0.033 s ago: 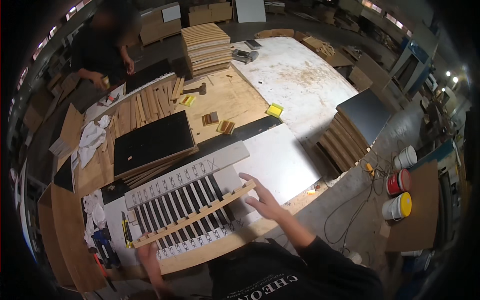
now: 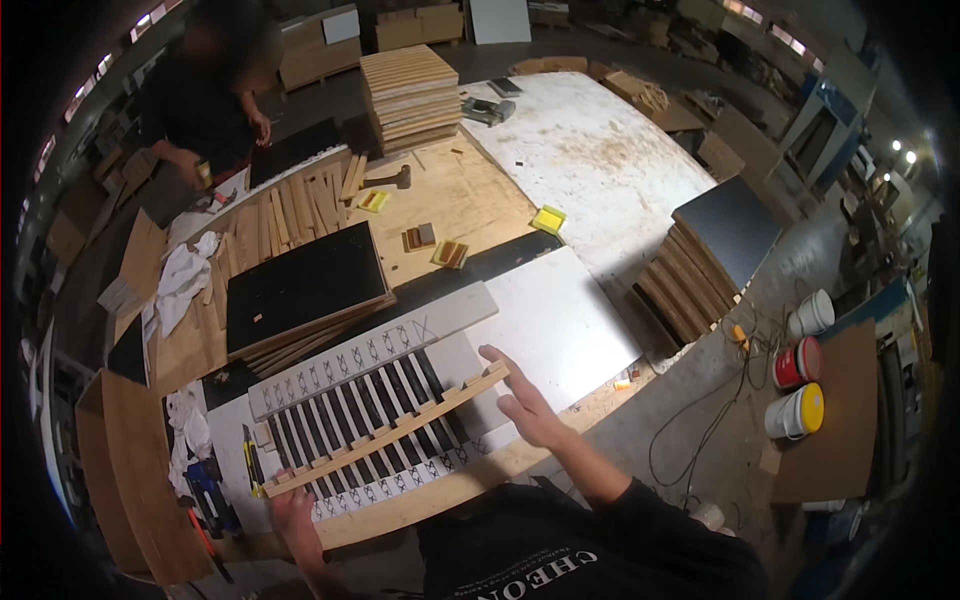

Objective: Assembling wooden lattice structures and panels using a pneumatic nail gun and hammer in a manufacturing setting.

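A long notched wooden strip [image 2: 385, 436] lies slantwise above a row of black slats [image 2: 395, 390] with pale gaps between them. At the strip's near-left end, my left hand [image 2: 294, 510] is closed round it. My right hand [image 2: 532, 412] grips the far-right end, thumb on the near side and fingers beyond. White boards carrying hand-drawn crossed marks border the slats: one board [image 2: 470, 308] on the far side, another marked edge [image 2: 400, 484] on the near side. A yellow-and-black utility knife [image 2: 252, 458] rests just left of the slats.
Stacked black-topped panels [image 2: 310, 285] stand beyond the slats, with loose wooden sticks [image 2: 290, 215] and a hammer [image 2: 390, 179] farther off. More stacked panels [image 2: 690, 265] sit at the right. Buckets [image 2: 795, 412] and cables are on the floor. Another person [image 2: 205, 110] works at the far left.
The strip and both my hands stay almost in place, with only a slight shift. At the far left, the other person's hand has moved a little to the left.
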Demonstrator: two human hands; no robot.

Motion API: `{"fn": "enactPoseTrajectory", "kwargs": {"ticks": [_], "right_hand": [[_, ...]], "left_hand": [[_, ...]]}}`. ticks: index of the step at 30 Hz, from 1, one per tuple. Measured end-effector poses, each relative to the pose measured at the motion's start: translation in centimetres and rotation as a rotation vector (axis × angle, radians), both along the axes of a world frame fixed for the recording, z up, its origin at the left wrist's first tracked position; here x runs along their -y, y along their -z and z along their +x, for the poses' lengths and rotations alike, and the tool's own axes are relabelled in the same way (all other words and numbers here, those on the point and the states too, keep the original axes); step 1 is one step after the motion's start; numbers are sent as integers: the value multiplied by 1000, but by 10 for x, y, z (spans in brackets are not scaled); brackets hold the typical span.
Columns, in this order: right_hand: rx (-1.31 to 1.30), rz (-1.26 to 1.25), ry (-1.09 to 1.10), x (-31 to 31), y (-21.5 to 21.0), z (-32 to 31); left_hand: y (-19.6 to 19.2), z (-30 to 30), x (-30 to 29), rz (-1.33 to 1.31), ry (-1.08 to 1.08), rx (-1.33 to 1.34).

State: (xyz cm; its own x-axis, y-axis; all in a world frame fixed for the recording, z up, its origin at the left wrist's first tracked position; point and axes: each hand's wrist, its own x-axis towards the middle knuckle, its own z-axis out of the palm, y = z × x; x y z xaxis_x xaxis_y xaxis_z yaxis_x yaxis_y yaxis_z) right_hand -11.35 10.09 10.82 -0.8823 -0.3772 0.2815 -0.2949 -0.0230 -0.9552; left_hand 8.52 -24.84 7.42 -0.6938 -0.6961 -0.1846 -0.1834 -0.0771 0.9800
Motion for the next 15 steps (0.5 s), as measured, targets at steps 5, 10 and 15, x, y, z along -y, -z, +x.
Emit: {"fn": "enactPoseTrajectory", "kwargs": {"ticks": [5,10,15], "right_hand": [[377,-172,109,-5,-2,37],[633,-47,78,-37,-21,80],[696,144,182,-48,17,91]], "left_hand": [[-20,22,-17,415,5,-405],[1,60,-38,487,-359,-143],[9,59,-83,354,38,-102]]}}
